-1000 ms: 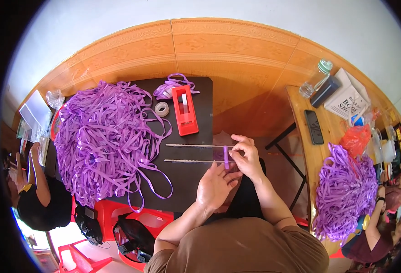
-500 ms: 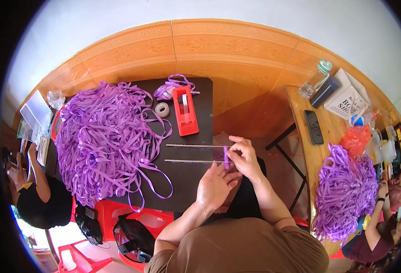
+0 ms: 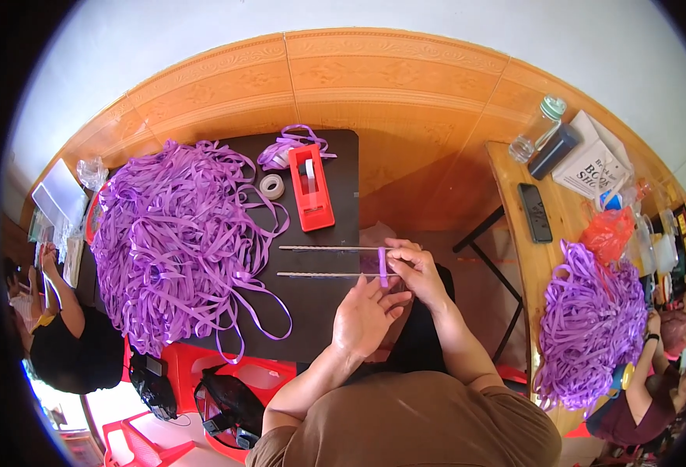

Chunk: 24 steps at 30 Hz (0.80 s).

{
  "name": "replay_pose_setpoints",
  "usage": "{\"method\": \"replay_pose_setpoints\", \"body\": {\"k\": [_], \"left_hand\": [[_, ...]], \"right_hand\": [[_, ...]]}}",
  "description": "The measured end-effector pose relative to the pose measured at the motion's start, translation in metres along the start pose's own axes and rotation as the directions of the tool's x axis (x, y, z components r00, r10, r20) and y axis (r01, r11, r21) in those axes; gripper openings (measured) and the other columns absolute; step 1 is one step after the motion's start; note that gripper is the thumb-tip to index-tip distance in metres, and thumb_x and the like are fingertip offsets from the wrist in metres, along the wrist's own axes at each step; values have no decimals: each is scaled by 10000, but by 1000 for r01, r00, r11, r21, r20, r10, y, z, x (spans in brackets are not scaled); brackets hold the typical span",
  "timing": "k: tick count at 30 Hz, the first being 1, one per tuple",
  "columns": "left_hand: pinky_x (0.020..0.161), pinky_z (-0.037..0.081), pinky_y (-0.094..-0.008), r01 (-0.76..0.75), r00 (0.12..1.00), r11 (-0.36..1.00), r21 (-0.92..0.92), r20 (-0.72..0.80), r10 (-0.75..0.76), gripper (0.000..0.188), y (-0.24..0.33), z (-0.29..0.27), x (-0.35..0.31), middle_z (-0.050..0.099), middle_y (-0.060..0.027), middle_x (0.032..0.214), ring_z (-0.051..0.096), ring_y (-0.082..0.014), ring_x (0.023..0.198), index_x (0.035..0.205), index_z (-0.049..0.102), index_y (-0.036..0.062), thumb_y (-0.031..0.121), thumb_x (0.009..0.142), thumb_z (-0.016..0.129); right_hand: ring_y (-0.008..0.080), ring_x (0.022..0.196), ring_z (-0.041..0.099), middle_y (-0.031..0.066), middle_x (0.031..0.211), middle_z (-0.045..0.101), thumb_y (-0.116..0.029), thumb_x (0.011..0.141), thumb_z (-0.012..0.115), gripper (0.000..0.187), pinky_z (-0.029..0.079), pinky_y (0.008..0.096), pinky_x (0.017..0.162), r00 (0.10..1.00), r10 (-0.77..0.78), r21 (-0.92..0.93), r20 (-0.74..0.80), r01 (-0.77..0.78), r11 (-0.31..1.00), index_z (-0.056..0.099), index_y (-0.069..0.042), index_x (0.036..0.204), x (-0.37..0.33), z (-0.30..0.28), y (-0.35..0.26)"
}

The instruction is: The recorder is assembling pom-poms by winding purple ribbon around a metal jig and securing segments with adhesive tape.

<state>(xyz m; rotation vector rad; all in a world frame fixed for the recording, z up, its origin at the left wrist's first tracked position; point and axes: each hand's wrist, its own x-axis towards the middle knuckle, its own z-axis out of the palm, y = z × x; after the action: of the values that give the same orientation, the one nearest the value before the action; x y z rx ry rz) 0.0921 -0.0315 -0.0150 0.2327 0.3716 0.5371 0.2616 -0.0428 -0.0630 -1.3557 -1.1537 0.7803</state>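
Observation:
Two thin rods (image 3: pixel 320 274) run side by side past the right edge of the dark table. A purple ribbon (image 3: pixel 383 266) spans both of them near my hands. My right hand (image 3: pixel 419 276) is closed at the ribbon's right side, thumb and fingers pinched together; the exact grip is partly hidden by the fingers. Below the nearer rod, my left hand (image 3: pixel 365 317) is open, palm turned up, its fingertips close to the ribbon's lower end. The far ends of the rods, behind my right hand, are hidden.
A big heap of purple ribbon (image 3: pixel 176 249) covers the left of the dark table (image 3: pixel 281 346). A red tape dispenser (image 3: pixel 312 206) and a tape roll (image 3: pixel 271 187) stand beside it. At right, a wooden table (image 3: pixel 506 183) bears a phone (image 3: pixel 535 213), a bottle and more ribbon (image 3: pixel 592 335). Other people sit on both sides.
My right hand's raised fingers have curled down and in beside the ribbon. My left hand has shifted slightly left, and its fingers have drawn away from the ribbon a little.

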Motion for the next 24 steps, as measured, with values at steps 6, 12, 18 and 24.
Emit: {"method": "replay_pose_setpoints", "body": {"k": [6,12,18,24], "left_hand": [[867,384,-349,1,1000,1000,6,-5,-1,543,-1,-2,2,497,-106,1219,530,-266,1063,1250,435,-7,451,962,386],[876,369,-369,2,1000,1000,31,-9,-2,569,-1,-1,2,502,-97,1222,508,-276,1085,1263,433,-1,473,953,373],[861,369,-371,-15,1000,1000,25,-3,15,563,-2,-4,2,508,-100,1215,509,-277,1087,1246,445,-7,468,951,380],[860,371,-366,6,1000,1000,23,19,-6,557,-4,-6,5,517,-105,1209,512,-275,1085,1241,452,-5,465,948,393]], "right_hand": [[168,914,595,106,996,661,-132,888,581,185,447,272,803,987,157,-122,-7,-157,980,675,21,933,-2,-8,-4],[125,756,604,77,819,642,-279,889,627,314,488,267,671,847,408,409,341,-524,747,664,28,944,9,1,-4],[226,939,616,154,1013,627,-258,871,619,308,495,318,821,798,28,717,602,-555,421,652,33,966,22,8,49],[237,1037,584,154,1129,599,-252,855,621,360,484,346,864,880,68,611,470,-380,695,594,16,1093,12,27,103]]}}
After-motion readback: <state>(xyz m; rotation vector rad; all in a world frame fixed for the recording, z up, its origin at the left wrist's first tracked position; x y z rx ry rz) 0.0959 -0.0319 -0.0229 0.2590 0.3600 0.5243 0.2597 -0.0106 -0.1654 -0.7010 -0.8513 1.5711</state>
